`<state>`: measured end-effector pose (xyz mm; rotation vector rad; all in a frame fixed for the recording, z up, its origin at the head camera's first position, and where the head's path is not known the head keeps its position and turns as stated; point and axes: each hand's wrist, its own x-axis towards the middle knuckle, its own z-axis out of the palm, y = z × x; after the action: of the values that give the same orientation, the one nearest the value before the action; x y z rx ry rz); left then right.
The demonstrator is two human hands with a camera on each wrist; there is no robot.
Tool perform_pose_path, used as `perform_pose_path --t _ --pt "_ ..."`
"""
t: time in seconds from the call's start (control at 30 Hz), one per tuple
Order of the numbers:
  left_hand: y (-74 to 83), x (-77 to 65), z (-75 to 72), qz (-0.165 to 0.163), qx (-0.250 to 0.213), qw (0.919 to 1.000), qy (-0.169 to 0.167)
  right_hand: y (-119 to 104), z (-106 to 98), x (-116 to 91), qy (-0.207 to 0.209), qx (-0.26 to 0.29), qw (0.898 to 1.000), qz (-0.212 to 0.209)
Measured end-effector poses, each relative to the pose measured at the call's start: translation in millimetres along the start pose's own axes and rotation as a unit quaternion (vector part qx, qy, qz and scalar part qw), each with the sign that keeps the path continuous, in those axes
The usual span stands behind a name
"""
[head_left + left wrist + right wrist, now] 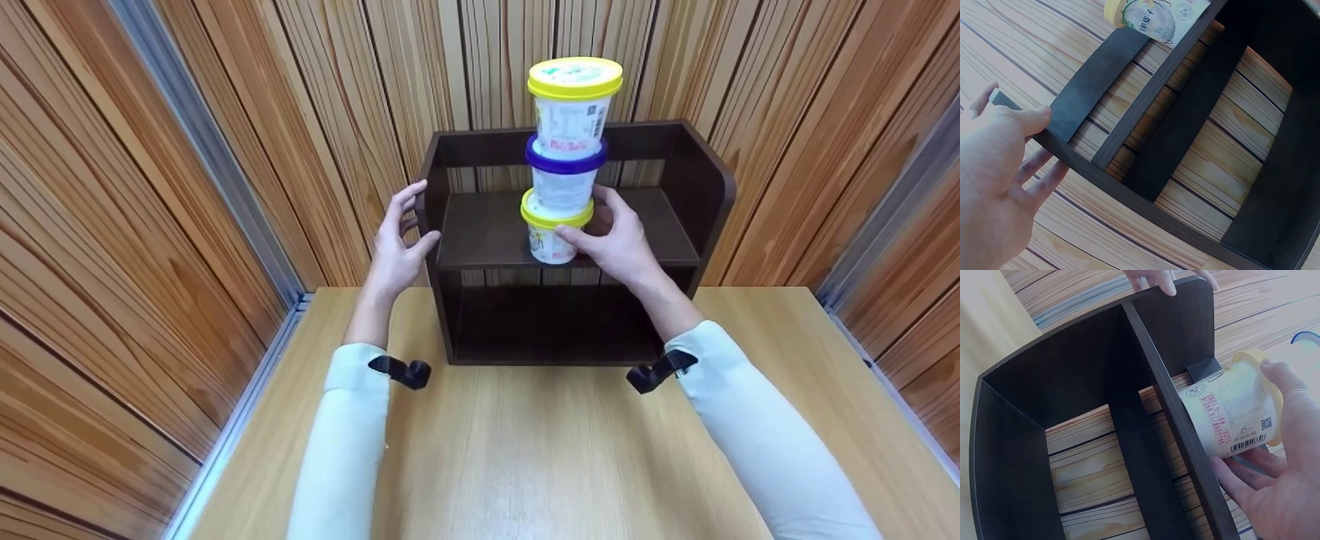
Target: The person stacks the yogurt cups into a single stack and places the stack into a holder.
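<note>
Three white paper tubs stand stacked upright on the upper board of a dark brown shelf unit (480, 225) in the head view. The bottom tub (553, 246) has a yellow lid, the middle tub (562, 191) a purple lid, and the top tub (574, 120) a yellow one. My right hand (619, 240) grips the bottom tub from the right, thumb in front near its lid and fingers behind. With thumb inside and fingers outside, my left hand (1008, 163) holds the edge of the unit's left side panel (1100, 188). Printed text and a barcode show on the bottom tub (1235, 408).
The unit stands at the back of a light wood table (495, 450), against a wood-patterned wall (360, 75). A lower compartment (555, 322) lies beneath the board. Black wrist mounts (401, 371) stick inward from both sleeves.
</note>
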<state>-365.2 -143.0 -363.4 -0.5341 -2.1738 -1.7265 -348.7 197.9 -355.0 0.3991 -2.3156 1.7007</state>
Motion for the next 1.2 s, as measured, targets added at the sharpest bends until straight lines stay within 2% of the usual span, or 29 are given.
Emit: perform_pose_path --t 0.27,0.63,0.93,1.2 --pt "-1.5 1.4 1.1 0.006 0.001 1.0000 0.004 -1 -1 2 0.008 -0.011 1.000 0.015" --pt "-2.7 0.3 1.8 0.009 0.006 0.9999 0.007 2 1 2 0.019 -0.020 1.000 0.014" --pt "0.5 -0.1 2.1 0.008 0.014 0.9999 -0.001 3 -2 -1 0.020 -0.024 0.999 0.021" --pt "5.1 -3.9 0.9 0.010 0.030 0.9995 -0.002 5 -11 -10 0.019 0.001 1.000 0.012"
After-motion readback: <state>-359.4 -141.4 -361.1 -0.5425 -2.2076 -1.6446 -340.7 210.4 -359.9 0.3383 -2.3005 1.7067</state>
